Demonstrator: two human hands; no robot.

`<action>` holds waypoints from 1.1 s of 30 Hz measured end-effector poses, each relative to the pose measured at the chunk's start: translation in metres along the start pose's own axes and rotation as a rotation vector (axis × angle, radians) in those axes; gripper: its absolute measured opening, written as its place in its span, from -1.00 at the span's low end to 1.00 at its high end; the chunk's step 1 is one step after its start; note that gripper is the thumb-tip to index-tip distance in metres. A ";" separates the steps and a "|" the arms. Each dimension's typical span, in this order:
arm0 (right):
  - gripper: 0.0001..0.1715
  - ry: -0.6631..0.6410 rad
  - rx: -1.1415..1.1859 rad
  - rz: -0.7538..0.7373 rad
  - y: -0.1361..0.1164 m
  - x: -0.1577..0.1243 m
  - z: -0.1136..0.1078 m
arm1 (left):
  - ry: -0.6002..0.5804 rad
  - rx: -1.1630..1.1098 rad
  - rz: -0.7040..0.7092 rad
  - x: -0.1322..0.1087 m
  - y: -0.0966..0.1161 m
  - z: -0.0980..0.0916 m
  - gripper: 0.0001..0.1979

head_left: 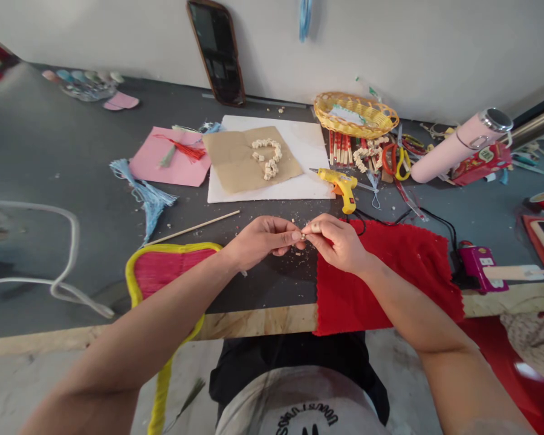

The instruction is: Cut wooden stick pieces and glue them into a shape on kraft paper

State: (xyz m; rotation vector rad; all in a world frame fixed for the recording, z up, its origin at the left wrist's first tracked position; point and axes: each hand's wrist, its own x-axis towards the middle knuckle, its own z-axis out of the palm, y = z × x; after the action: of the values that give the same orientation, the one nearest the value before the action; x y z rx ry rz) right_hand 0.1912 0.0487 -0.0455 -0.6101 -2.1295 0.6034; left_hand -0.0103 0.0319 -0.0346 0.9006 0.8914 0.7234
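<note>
Left hand and right hand both pinching a tiny pale bit. Glue gun sits just beyond, red cloth under the right one.

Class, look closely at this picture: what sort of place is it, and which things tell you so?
Probably a craft workbench. The clues are a yellow glue gun, scissors, and blue tassels lying on the table.

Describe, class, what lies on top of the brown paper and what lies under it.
On the brown paper lies a curved row of small pale pieces. Under it, a white sheet shows past parts of its edge; whatever else the paper covers is hidden.
</note>
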 end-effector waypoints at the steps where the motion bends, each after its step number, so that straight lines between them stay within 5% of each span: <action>1: -0.88 0.003 0.006 0.005 0.000 0.000 0.000 | 0.001 -0.006 0.001 0.000 0.000 0.000 -0.70; 28: -0.84 0.008 -0.030 -0.008 -0.001 0.000 0.000 | 0.021 -0.028 0.008 -0.001 0.000 0.001 -0.72; 33: -0.85 0.279 -0.259 0.199 0.019 0.002 -0.030 | 0.075 -0.110 0.015 0.000 0.001 -0.001 -0.69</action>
State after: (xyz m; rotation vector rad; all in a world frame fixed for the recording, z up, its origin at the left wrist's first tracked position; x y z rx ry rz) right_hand 0.2188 0.0710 -0.0397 -0.9981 -1.9088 0.3262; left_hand -0.0115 0.0329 -0.0339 0.7877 0.9031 0.8159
